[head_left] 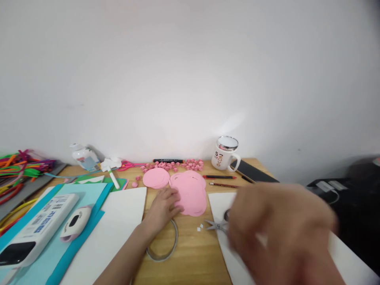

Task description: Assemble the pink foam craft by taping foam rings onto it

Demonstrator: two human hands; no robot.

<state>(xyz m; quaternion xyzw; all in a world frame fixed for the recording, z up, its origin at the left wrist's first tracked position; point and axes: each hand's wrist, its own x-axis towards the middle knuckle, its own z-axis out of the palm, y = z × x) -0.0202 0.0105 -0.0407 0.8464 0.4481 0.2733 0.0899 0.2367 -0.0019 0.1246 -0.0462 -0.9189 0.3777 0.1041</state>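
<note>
Wall [190, 79] plain, light grey, far side. Wooden table [184, 269] runs along it. Left white sheet [113, 225] near left, right white sheet [350, 257] near right, bare wood between. Turquoise sheets [92, 198] overlap the left one; a long white device [38, 231] and a small white device [76, 223] sit on top. Colourful fuzzy stems [23, 168] heaped far left.

Right hand [279, 229] big and blurred, near right, in front of the right sheet; fingers look curled, can't tell whether it grasps anything. Left hand [164, 208] mid-table, fingers bent, tips at the near left edge of the scalloped pink paper [191, 194]; can't tell if it pinches or just rests there. That paper lies mid-table, looks like several layers; pink circles [156, 178] just left and farther.

White mug [222, 158] with lid stands far right, bottle [84, 156] tilted far left. Grey ring [175, 241] on the wood, near side of left hand, partly hidden by the forearm. Scissors [218, 226] lie across the right sheet's left edge, blades apart and pointing left, handles partly covered by right hand. Black marker [168, 160] far, among pink buds [192, 164]. Tiny white scraps [199, 228] just left of the blades.
</note>
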